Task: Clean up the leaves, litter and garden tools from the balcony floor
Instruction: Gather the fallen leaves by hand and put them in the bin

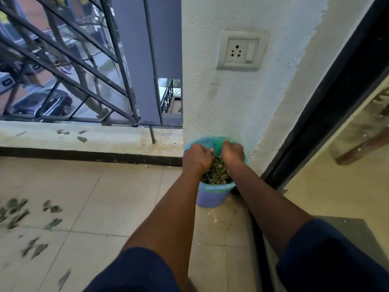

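Observation:
A small blue bin lined with a green plastic bag stands on the floor against the white wall corner. It is filled with dry green leaves. My left hand and my right hand are both over the bin's mouth, fingers closed, at the far part of the bag; the grip itself is partly hidden. Several loose leaves lie scattered on the tiled floor at the left.
A low concrete ledge with a metal railing runs along the back, with a few leaf bits on it. A wall socket sits above the bin. A black door frame stands at the right.

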`<state>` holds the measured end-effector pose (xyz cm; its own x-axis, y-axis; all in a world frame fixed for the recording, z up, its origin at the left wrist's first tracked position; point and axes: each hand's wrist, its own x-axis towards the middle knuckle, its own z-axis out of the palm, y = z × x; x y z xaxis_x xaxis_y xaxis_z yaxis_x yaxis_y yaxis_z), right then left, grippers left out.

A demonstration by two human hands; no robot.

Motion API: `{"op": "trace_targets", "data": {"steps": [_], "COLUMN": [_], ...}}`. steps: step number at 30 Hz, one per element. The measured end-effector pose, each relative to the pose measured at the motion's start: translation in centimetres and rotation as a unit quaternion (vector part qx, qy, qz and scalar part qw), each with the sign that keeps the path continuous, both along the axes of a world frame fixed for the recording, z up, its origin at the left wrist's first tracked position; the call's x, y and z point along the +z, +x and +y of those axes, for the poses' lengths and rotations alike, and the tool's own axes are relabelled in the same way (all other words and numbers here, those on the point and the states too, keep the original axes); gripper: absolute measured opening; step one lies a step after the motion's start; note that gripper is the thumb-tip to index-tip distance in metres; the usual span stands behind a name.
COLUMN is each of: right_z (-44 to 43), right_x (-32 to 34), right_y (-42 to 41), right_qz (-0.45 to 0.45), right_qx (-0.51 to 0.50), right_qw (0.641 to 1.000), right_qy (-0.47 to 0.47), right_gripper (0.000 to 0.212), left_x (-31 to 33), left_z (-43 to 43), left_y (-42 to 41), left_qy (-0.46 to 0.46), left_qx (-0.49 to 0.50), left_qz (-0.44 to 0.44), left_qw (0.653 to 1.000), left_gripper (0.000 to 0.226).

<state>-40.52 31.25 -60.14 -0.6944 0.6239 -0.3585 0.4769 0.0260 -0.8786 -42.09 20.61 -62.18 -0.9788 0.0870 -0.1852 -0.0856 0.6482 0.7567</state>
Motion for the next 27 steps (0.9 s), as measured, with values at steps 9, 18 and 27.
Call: {"op": "trace_targets", "data": {"steps": [9,18,27], "right_z": [1.1,-0.6,-15.5], "right_x": [0.1,0.4,4.6], "right_y": [1.3,1.5,1.7], "right_qz": [0.098,0.075,0.204], "right_qx": [0.022,0.086,0.304], "right_qw": [0.994,0.987,0.915], "right_qy": [0.053,0.114,0.17], "right_gripper": [0.047,0.05,0.028], "left_x": [2.1,8.2,13.7], "left_z": [-1.5,-6.4,-26.2], "left_y": [-0.5,-3.1,8.1], "left_qy": [-0.077,-0.2,-0.112], "left_qx": [0.006,-0.195,-0.058], "left_qz": [0.196,0.05,0.207], "left_qw": [0.977,0.959,0.97], "left_gripper": [0.035,0.092,0.054]}}
